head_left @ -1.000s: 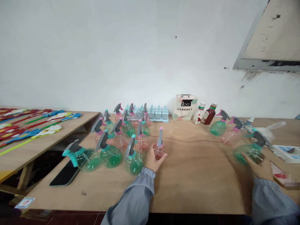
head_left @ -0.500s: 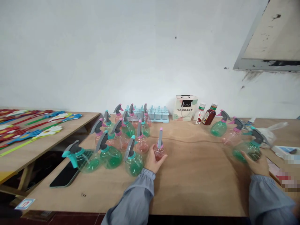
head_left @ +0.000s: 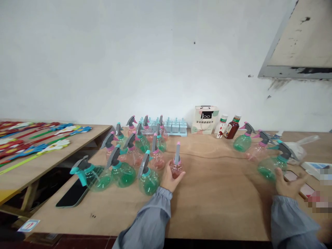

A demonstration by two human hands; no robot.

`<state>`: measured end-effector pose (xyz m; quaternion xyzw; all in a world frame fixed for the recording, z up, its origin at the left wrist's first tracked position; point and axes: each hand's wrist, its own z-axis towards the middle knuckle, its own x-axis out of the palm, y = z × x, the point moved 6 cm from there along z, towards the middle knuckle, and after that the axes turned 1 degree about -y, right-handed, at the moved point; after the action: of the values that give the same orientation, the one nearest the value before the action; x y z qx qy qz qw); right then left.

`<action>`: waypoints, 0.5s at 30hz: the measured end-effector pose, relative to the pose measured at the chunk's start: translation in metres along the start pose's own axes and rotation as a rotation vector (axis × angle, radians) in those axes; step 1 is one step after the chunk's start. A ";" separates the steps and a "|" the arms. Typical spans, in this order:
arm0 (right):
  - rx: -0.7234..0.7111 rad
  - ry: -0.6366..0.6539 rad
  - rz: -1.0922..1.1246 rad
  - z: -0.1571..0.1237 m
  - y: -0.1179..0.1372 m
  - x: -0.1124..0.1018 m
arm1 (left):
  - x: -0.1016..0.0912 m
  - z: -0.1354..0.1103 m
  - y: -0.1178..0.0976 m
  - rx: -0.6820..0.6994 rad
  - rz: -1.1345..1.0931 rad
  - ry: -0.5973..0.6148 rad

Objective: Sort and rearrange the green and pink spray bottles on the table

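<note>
While the left hand (head_left: 169,179) had kept its place, the right hand (head_left: 287,186) had changed most over the last second. It had been cupped round the belly of the green bottle (head_left: 269,168), and now it sat drawn back toward the person. Its fingers (head_left: 301,178) were spread wide and held nothing. One fingertip still lay close against the bottle's near side, though whether it touched could not be told. That bottle stood upright on the worktop (head_left: 220,197) just beyond those fingers, left on its own base with its grey trigger pointing right.

A flat pinkish card (head_left: 298,180) lay under the open fingers. Farther beyond them stood another green sprayer (head_left: 242,142) and a pink sprayer (head_left: 256,151), with a clear bag (head_left: 298,147) to their right.

The left fingers (head_left: 166,170) were curled round the pink bottle (head_left: 177,168), thumb on its right side. They held it upright on the worktop exactly as before, its grey nozzle rising above the knuckles. Just left of those fingers crowded the cluster (head_left: 132,157) of green and pink sprayers, and the nearest touched or almost touched the hand. A dark phone (head_left: 71,194) lay well off to the left, near the worktop's edge.

So the grip on the right had been let go, while the one on the left was unchanged.
</note>
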<state>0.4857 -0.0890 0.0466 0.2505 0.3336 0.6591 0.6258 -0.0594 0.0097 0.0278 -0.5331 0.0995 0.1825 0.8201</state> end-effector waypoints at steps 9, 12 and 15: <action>-0.308 0.375 0.348 -0.123 0.174 0.037 | 0.012 -0.010 -0.013 0.030 0.110 -0.025; -0.242 0.711 0.449 -0.182 0.226 0.068 | 0.019 -0.018 -0.019 0.029 0.154 0.004; -0.229 0.940 0.523 -0.231 0.268 0.089 | 0.026 -0.025 -0.026 0.064 0.194 0.049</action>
<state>0.1287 -0.0281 0.0897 -0.0659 0.4301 0.8656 0.2479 -0.0243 -0.0172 0.0299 -0.4989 0.1764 0.2448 0.8124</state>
